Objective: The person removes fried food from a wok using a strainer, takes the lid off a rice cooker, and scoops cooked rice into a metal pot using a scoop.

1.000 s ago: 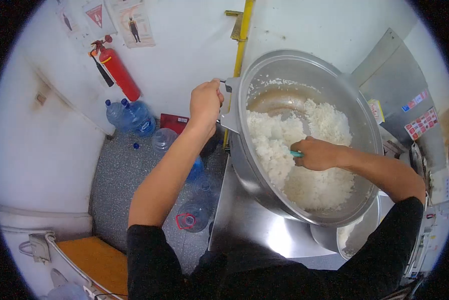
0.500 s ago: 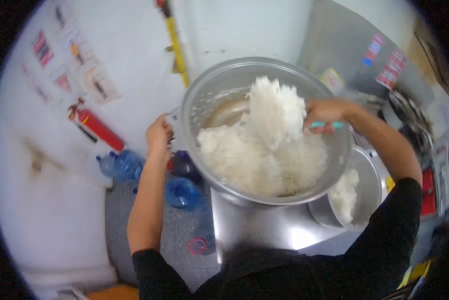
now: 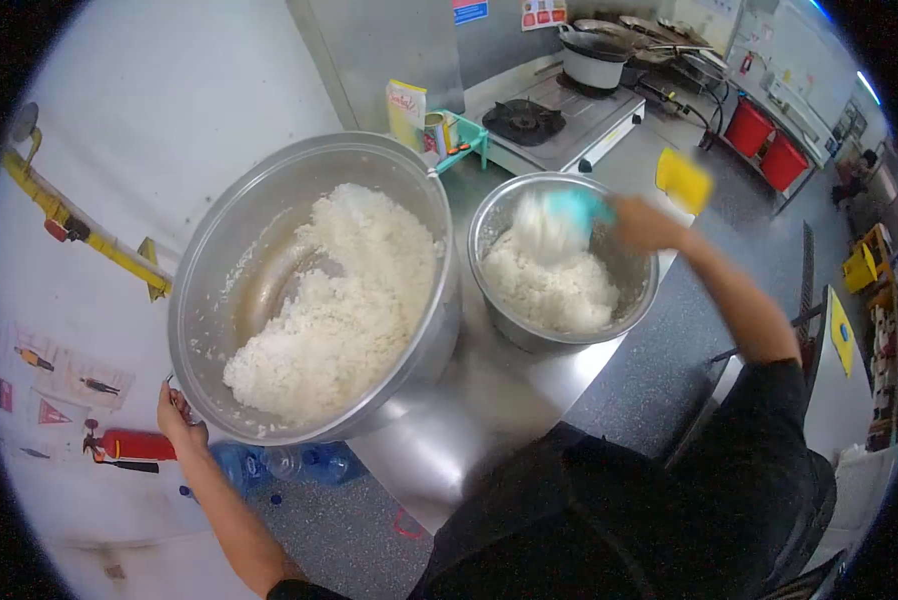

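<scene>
A large metal pot (image 3: 199, 290) full of white rice (image 3: 329, 330) leans on the steel table, its mouth tilted toward me. My left hand (image 3: 182, 418) is closed round the handle at its lower left rim. Over the smaller metal pot (image 3: 637, 290) at the right, my right hand (image 3: 647, 224) grips a turquoise scoop (image 3: 577, 207), blurred by motion. White rice drops from the scoop onto the rice (image 3: 559, 290) inside this pot.
Beyond the pots are a gas stove (image 3: 559, 120), a white pot (image 3: 594, 72) and a green rack (image 3: 464, 140). A fire extinguisher (image 3: 139, 445) hangs left. Blue bottles (image 3: 319, 463) stand on the floor below. Red bins (image 3: 749, 128) are far right.
The view has swung right. My right hand has carried a scoopful of rice from the large pot to the smaller pot. My left hand has stayed on the handle.
</scene>
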Demonstrator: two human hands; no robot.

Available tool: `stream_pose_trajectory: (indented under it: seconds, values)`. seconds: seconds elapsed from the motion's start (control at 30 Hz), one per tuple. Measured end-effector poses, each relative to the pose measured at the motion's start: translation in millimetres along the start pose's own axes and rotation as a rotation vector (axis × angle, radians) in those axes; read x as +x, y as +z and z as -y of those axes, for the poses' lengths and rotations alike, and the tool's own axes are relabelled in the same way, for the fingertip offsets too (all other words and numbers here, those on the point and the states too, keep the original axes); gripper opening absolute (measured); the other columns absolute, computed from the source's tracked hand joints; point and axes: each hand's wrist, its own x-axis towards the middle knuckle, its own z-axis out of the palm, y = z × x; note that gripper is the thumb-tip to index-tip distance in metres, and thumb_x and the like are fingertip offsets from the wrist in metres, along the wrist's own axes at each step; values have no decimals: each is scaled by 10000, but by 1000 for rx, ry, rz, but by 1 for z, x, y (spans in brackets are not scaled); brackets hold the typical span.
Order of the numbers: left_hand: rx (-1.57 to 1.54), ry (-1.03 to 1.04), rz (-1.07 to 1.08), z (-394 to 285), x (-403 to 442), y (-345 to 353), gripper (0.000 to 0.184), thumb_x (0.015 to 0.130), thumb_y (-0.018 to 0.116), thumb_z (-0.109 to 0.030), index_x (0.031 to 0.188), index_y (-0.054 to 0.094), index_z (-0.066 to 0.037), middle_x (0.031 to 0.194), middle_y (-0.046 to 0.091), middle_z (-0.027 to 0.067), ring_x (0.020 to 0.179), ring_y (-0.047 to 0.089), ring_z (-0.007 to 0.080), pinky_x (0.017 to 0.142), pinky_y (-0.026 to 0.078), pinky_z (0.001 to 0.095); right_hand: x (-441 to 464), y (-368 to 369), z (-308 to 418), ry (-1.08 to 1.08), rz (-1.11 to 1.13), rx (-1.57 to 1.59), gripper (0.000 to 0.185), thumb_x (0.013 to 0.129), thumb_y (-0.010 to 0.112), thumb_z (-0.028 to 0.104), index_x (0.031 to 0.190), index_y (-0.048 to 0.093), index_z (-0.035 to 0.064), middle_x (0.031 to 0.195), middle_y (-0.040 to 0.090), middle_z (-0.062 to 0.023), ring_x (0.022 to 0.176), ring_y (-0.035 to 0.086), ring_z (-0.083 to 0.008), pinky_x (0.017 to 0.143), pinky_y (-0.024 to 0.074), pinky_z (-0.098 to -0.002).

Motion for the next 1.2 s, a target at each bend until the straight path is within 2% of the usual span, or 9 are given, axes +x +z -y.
stream_pose_trajectory:
  seconds: [0.13, 0.53, 0.6, 0.73, 0.87, 0.9, 0.93, 1.0, 1.2]
  values:
    - [98, 10, -100, -3, -8, 10, 297, 868, 567, -274, 627, 427, -173, 491, 362, -71, 416, 338, 48, 399, 302, 195, -54, 93, 3, 284, 260, -80, 327, 838, 476, 155, 1141, 480, 30, 915, 603, -247, 787, 618, -380, 701, 490, -475]
    - [101, -35, -107, -7, -26, 23, 286, 860, 577, -275, 633, 444, -164, 529, 380, -58, 460, 367, 73, 443, 351, 208, -15, -13, -11, 366, 279, 65, 305, 867, 487, 263, 841, 610, -16, 747, 620, -231, 724, 626, -335, 654, 478, -444]
    - [92, -57, -97, -8, -22, 16, 284, 860, 574, -277, 634, 446, -164, 530, 391, -51, 466, 382, 76, 453, 367, 206, -8, 20, -18, 327, 953, 4, 250, 823, 520, 213, 839, 622, -14, 707, 625, -211, 684, 632, -316, 633, 488, -438]
    - [109, -64, -9, -3, 2, -3, 277, 863, 568, -280, 638, 453, -165, 541, 418, -41, 512, 425, 78, 482, 384, 225, 8, 77, -29, 278, 1009, -174, 256, 799, 493, 180, 809, 647, -25, 765, 641, -225, 698, 652, -302, 663, 504, -450]
    - [148, -20, -89, -5, -18, 5, 224, 875, 542, -281, 715, 499, -130, 588, 477, -16, 565, 480, 111, 546, 402, 256, 36, 69, -28, 405, 976, -286, 290, 749, 523, 245, 907, 661, 45, 886, 648, -183, 814, 639, -308, 722, 503, -435]
    - [169, 14, 10, 0, 7, -20, 204, 877, 535, -281, 785, 553, -100, 657, 559, 14, 630, 549, 145, 619, 460, 292, 9, 78, -70, 162, 520, -301, 362, 741, 538, 282, 1036, 625, 91, 964, 639, -152, 898, 616, -305, 770, 492, -423]
    - [142, 24, -18, -4, -1, -12, 230, 878, 530, -284, 719, 487, -124, 578, 462, -12, 537, 435, 111, 528, 349, 254, 41, 21, -22, 408, 759, -491, 435, 741, 568, 315, 1126, 574, 112, 1011, 630, -137, 945, 601, -303, 796, 487, -410]
    - [103, 33, -85, -4, -24, 19, 282, 881, 523, -274, 653, 416, -147, 498, 354, -39, 441, 299, 76, 434, 219, 220, 79, -70, 55, 583, 552, -590, 372, 766, 588, 369, 923, 654, 39, 890, 643, -184, 855, 626, -336, 769, 495, -423]
    - [-53, 8, 31, -4, -29, 20, 278, 899, 489, -250, 662, 392, -143, 492, 316, -39, 442, 264, 83, 442, 199, 228, 198, -141, 181, -346, 12, -633, 189, 821, 518, 178, 829, 613, 15, 780, 607, -197, 752, 619, -322, 645, 479, -459]
